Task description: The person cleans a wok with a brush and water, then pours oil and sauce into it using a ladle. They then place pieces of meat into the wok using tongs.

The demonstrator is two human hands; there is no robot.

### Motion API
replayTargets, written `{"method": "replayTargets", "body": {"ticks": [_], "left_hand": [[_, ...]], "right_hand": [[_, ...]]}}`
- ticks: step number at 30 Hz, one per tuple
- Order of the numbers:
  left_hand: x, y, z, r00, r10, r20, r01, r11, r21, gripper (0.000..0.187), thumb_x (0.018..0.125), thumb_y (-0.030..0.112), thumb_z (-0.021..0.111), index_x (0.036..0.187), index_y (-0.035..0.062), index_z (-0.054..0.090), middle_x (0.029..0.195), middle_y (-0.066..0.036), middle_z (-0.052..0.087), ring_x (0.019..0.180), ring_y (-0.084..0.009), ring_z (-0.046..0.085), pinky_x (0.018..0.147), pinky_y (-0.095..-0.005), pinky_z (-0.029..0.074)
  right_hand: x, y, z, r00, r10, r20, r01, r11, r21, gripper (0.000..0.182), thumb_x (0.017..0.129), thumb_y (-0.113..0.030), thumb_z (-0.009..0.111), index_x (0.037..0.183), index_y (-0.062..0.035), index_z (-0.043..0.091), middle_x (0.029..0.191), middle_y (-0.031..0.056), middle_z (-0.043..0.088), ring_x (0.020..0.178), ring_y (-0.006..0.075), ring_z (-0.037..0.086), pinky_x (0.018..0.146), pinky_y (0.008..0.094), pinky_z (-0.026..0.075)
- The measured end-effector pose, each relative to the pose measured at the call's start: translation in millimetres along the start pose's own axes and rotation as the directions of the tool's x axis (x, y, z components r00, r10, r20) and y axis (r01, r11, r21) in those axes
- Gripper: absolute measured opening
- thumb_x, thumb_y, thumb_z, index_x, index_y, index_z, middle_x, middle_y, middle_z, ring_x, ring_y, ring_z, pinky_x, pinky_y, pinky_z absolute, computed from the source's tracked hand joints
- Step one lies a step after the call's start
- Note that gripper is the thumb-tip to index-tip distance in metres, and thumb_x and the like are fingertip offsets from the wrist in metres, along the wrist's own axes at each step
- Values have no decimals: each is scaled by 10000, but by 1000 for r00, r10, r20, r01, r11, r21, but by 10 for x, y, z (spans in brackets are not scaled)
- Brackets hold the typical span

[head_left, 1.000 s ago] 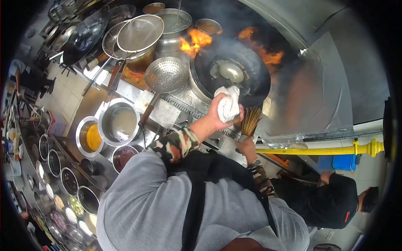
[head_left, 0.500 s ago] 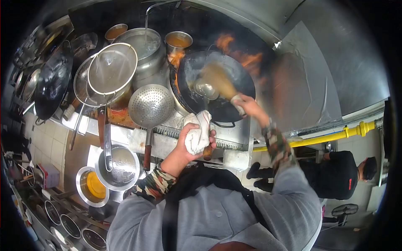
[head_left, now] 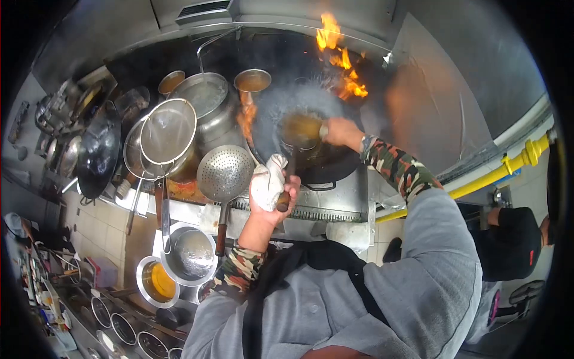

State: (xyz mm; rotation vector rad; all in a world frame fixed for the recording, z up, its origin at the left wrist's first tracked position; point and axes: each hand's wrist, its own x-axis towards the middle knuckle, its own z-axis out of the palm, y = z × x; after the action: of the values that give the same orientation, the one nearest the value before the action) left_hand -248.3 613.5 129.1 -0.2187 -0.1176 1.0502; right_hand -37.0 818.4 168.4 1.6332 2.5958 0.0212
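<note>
A cook's left hand (head_left: 276, 192) grips a white cloth (head_left: 267, 182) around the wok (head_left: 311, 140) handle, while the right hand (head_left: 339, 131) closes on a bamboo brush (head_left: 302, 128) scrubbing inside the wok on the burner. Flames (head_left: 341, 60) rise behind; scrubbing appears underway, rinse water not yet emptied.

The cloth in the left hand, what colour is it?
White; the cloth shows best in the head view.
</note>
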Motion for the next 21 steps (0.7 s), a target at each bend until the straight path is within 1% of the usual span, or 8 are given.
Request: {"method": "replayTargets", "body": {"ticks": [2, 4, 7, 10, 12, 14, 18, 21], "left_hand": [[105, -56, 105, 989, -9, -151, -2, 998, -70, 453, 757, 388, 579, 955, -19, 612, 991, -157, 440, 768, -229, 494, 704, -349, 522], [348, 142, -14, 994, -22, -111, 26, 999, 33, 457, 755, 437, 586, 967, 34, 597, 955, -171, 484, 753, -244, 525, 656, -334, 512], [410, 353, -71, 952, 127, -278, 46, 841, 539, 369, 776, 403, 575, 975, 93, 582, 856, -127, 556, 681, -236, 568, 560, -323, 491], [104, 396, 253, 827, 314, -467, 450, 128, 884, 289, 754, 331, 593, 907, 87, 624, 737, -79, 630, 666, -225, 632, 549, -355, 501], [-65, 259, 532, 819, 424, -386, 572, -646, 504, 368, 722, 343, 608, 869, 9, 662, 808, -162, 668, 749, -289, 657, 655, -373, 513], [-194, 21, 644, 837, 433, -334, 481, -873, 75, 422, 698, 358, 616, 867, -25, 667, 880, -237, 656, 835, -351, 648, 744, -381, 502], [-414, 33, 308, 841, 512, -176, 541, -807, 239, 392, 673, 302, 624, 933, 12, 670, 921, -242, 648, 898, -366, 634, 752, -409, 495], [-992, 221, 9, 866, 495, -73, 397, -591, 702, 311, 657, 229, 613, 863, -5, 621, 789, -170, 643, 733, -286, 628, 699, -379, 491]], "right_hand": [[-21, 184, 439, 967, -247, 63, 232, 956, 182, 216, 754, -178, 575, 881, -50, 695, 845, 152, 685, 799, 318, 674, 686, 410, 541], [-77, 97, 576, 989, 145, -40, -144, 989, 38, 237, 753, -181, 570, 885, -25, 691, 882, 174, 682, 845, 329, 668, 740, 406, 535], [-401, 63, 474, 989, 83, 120, -87, 995, 36, 228, 752, -183, 593, 901, -50, 702, 913, 175, 683, 873, 303, 673, 753, 405, 534], [-414, 576, 213, 989, 123, 82, -118, 991, -66, 218, 757, -198, 605, 895, -65, 709, 914, 163, 684, 873, 308, 671, 749, 399, 532], [-292, 796, 30, 979, 204, -23, -204, 979, -2, 216, 764, -217, 612, 878, -63, 713, 915, 149, 686, 864, 304, 671, 739, 397, 534], [-280, 793, 44, 949, 304, -87, -290, 946, 142, 225, 726, -208, 622, 845, -37, 707, 886, 165, 686, 823, 314, 671, 721, 404, 538], [-433, 693, 170, 961, 173, 217, -265, 805, 531, 258, 687, -256, 662, 862, -73, 710, 834, 176, 676, 814, 318, 663, 724, 408, 530], [-283, 1127, 82, 981, 191, 23, -192, 973, 127, 231, 679, -240, 656, 857, -106, 714, 856, 127, 683, 802, 318, 658, 733, 413, 523]]}}
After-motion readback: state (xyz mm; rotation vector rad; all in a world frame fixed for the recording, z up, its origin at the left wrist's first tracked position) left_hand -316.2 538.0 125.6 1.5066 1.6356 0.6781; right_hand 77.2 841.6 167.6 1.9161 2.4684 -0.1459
